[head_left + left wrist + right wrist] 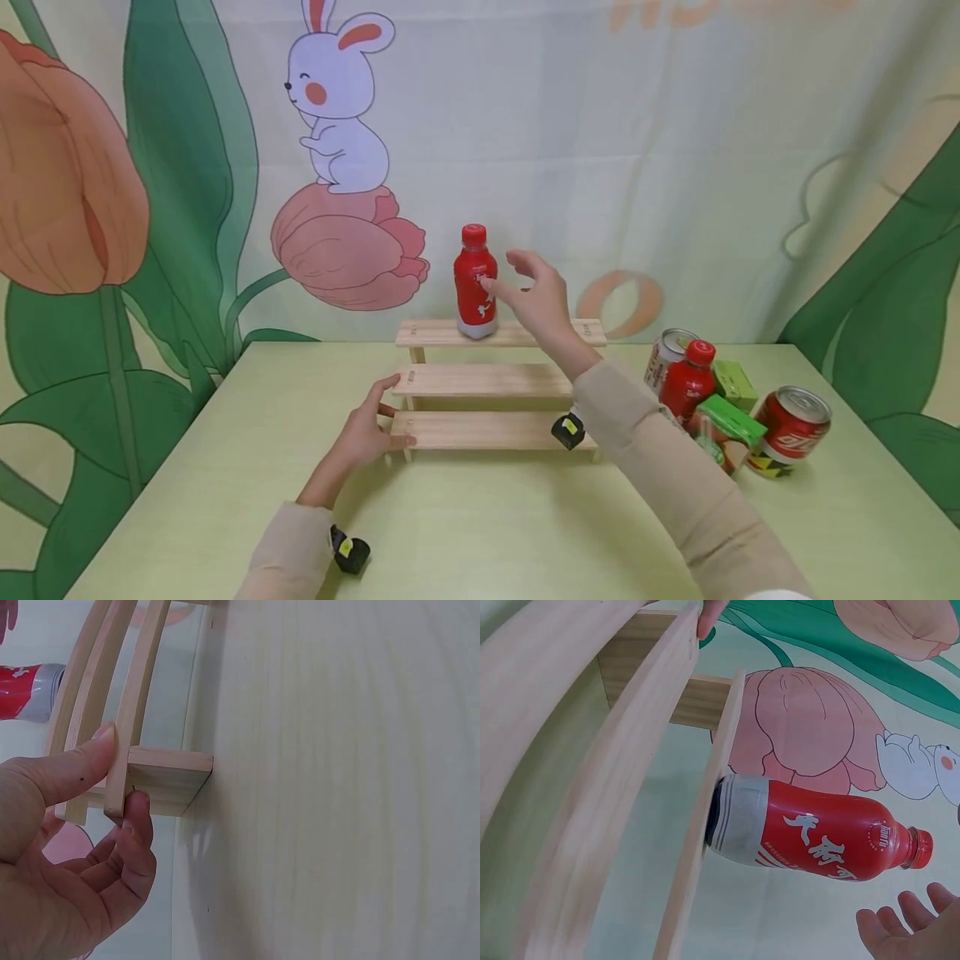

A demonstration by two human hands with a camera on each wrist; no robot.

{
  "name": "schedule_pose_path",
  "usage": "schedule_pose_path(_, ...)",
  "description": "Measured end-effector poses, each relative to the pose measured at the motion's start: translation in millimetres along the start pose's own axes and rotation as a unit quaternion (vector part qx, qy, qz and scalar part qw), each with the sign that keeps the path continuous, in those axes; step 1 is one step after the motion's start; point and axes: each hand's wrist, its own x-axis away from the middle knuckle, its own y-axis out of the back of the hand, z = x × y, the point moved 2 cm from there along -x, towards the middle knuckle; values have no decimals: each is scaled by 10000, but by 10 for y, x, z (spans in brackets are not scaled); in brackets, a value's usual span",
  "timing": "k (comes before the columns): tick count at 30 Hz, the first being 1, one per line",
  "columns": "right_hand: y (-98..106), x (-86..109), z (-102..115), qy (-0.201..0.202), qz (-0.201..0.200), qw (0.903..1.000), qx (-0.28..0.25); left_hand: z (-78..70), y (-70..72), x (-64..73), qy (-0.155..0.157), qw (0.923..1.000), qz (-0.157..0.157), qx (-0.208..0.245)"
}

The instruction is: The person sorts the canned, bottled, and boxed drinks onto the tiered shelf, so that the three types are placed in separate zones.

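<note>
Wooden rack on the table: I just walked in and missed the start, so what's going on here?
A person's left hand grips the left end of the three-tier wooden rack. The right hand is beside a red bottle that stands upright on the top shelf; the right wrist view shows a gap between them, so the hand isn't holding it. A second red bottle, a red can and other drinks are on the table, right of the rack.
</note>
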Motion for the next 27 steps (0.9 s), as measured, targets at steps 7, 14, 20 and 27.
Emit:
schedule_pose_path(7,46,87,-44,151,99,9998,113,-11,12,-15,-17,10000,-28,-47)
schedule_pose_path(14,66,186,-90,211,240,9995,46,-26,31,-5,-47,10000,-15,-24)
schedule_pose_path(20,84,276,-123,289,340,9990,-27,-37,29,2,-39,10000,10,19)
schedule_pose_path(27,114,372,-204,174,447,9988,42,-5,2,-9,74,9999,63,73)
